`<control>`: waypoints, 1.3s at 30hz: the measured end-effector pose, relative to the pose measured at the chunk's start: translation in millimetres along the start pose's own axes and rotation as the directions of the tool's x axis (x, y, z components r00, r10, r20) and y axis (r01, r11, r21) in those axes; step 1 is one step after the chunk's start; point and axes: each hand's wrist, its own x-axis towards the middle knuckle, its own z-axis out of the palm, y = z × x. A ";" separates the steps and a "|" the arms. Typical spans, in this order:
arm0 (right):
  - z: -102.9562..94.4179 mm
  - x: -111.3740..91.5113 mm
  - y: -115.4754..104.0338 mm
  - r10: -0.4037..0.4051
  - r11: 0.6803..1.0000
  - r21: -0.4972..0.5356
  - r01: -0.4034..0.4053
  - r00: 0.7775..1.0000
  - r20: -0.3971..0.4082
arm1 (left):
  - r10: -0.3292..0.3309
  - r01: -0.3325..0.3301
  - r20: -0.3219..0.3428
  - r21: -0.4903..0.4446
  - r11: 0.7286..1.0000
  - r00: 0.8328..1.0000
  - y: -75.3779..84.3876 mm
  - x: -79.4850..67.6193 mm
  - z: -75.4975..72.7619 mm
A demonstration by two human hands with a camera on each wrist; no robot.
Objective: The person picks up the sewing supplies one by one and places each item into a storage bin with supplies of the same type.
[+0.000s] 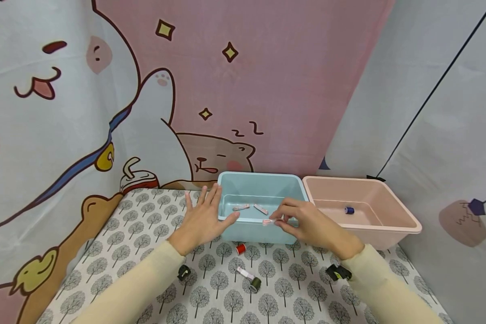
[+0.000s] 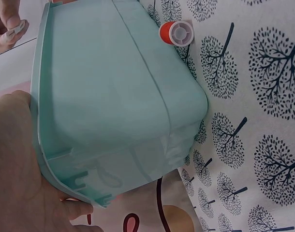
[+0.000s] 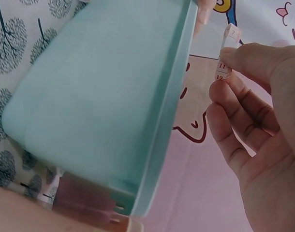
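My right hand (image 1: 303,220) pinches a folded tape measure (image 3: 228,53) between thumb and fingers, above the front rim of the light blue bin (image 1: 263,232). Printed numbers show on the tape in the right wrist view. Two similar folded strips, one on the left (image 1: 241,207) and one on the right (image 1: 260,209), lie on the floor of that bin. My left hand (image 1: 202,220) is at the bin's left rim, its fingers extended and spread. From the left wrist, the palm (image 2: 14,159) lies along the rim with fingertips reaching past the corner.
A pink bin (image 1: 360,181) stands right of the blue one, holding a blue thread spool (image 1: 350,210). On the tree-patterned cloth in front lie a red thread spool (image 1: 240,249), a green spool (image 1: 255,284) and a white strip (image 1: 244,273) beside it. A printed curtain (image 1: 283,90) hangs behind.
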 end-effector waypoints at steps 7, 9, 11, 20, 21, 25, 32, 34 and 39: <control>-10.1 7.8 10.0 -0.005 1.000 -0.016 0.005 1.000 -0.019 | 0.000 0.000 0.000 -0.002 1.000 1.000 0.4 -0.1 0.2; -11.4 11.3 14.2 -0.036 0.999 -0.013 0.035 0.999 -0.041 | -0.001 0.001 0.001 -0.002 1.000 1.000 0.8 -0.3 -0.1; -12.6 14.7 18.4 -0.063 0.998 -0.010 0.062 0.996 -0.064 | -0.002 0.002 0.001 -0.002 1.000 1.000 1.1 -0.5 -0.4; -20.5 26.8 33.7 -0.090 0.996 -0.036 0.087 0.992 -0.083 | -0.005 0.005 0.003 -0.001 1.000 1.000 1.0 -0.4 0.0; -21.6 28.2 35.3 -0.088 0.995 -0.044 0.084 0.993 -0.082 | -0.005 0.005 0.002 0.000 1.000 1.000 0.9 -0.3 0.1; -25.7 32.9 41.1 -0.050 0.997 -0.062 0.045 0.996 -0.075 | -0.002 0.002 0.000 0.002 1.000 1.000 0.6 0.3 0.6; -31.0 40.9 51.3 0.069 0.996 -0.060 -0.071 0.996 -0.049 | -0.002 0.002 0.004 0.000 1.000 1.000 0.2 0.7 1.1; -32.4 44.1 54.5 0.088 0.994 -0.058 -0.091 0.995 -0.048 | -0.003 0.003 0.003 0.000 1.000 1.000 0.1 0.6 1.1; -34.4 54.3 64.6 0.102 0.992 -0.063 -0.105 0.994 -0.040 | -0.004 0.004 0.002 -0.003 1.000 1.000 -0.1 0.6 1.0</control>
